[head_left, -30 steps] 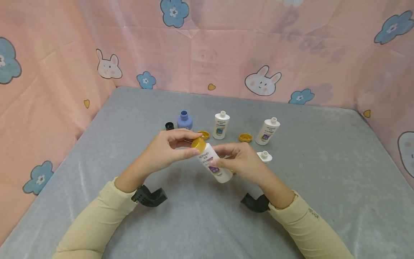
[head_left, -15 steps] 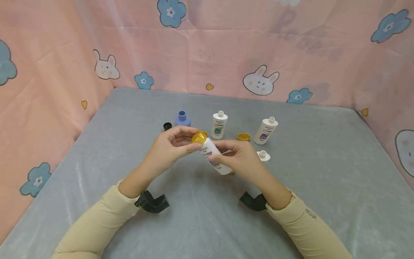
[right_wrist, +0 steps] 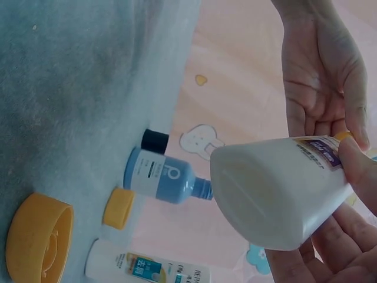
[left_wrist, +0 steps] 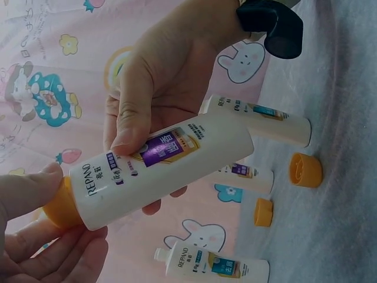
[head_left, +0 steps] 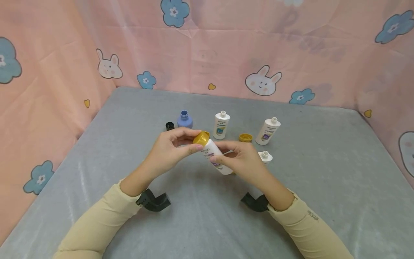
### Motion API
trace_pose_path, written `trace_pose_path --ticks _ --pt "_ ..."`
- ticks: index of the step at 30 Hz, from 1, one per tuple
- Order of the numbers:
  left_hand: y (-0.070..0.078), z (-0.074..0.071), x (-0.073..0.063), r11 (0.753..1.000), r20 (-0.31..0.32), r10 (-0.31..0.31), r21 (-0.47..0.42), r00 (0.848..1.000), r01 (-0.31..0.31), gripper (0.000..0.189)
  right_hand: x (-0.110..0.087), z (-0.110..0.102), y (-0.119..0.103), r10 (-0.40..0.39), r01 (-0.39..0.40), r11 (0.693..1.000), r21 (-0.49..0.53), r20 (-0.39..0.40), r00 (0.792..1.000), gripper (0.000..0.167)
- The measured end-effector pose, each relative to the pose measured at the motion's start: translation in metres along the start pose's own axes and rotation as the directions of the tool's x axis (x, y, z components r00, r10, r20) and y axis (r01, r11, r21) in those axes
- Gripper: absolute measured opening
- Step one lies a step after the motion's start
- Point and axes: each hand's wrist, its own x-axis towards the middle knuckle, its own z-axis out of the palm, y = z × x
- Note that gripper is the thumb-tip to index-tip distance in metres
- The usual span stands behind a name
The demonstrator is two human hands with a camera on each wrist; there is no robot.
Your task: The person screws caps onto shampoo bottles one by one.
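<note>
Centre of the head view, here's the action: the left hand (head_left: 169,147) pinches the gold cap (head_left: 202,138), the right hand (head_left: 244,158) grips the tilted white REPAND bottle (left_wrist: 153,177) round its body. Beyond, four bare necks look finished: the blue bottle (head_left: 184,121) left of centre, the teal-label bottle (head_left: 221,125) upper centre, the purple-label bottle (head_left: 268,131) to its right, a half-hidden white bottle (head_left: 265,157) below. Only this capped one seems left; whether it's loosened, can't tell!
</note>
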Motion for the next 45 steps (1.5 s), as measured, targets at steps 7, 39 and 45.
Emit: trace_pose_path --ticks 7,39,45 --pt "-0.0014 -0.0009 0.0006 0.998 0.023 0.062 0.007 0.998 -0.062 0.037 0.0001 -0.0017 0.0005 0.006 -0.006 1.000 -0.010 0.012 1.000 0.033" --pt "-0.0039 -0.0085 0.0023 0.996 0.115 0.088 -0.036 0.989 -0.085 0.040 0.0004 -0.0041 -0.0011 0.042 -0.042 0.999 -0.003 0.034 0.999 0.032" --pt "-0.0031 -0.0066 0.0022 0.999 0.067 0.012 -0.030 0.998 -0.010 0.035 0.0000 -0.0035 -0.0028 0.060 -0.060 0.998 0.010 0.011 0.998 0.033"
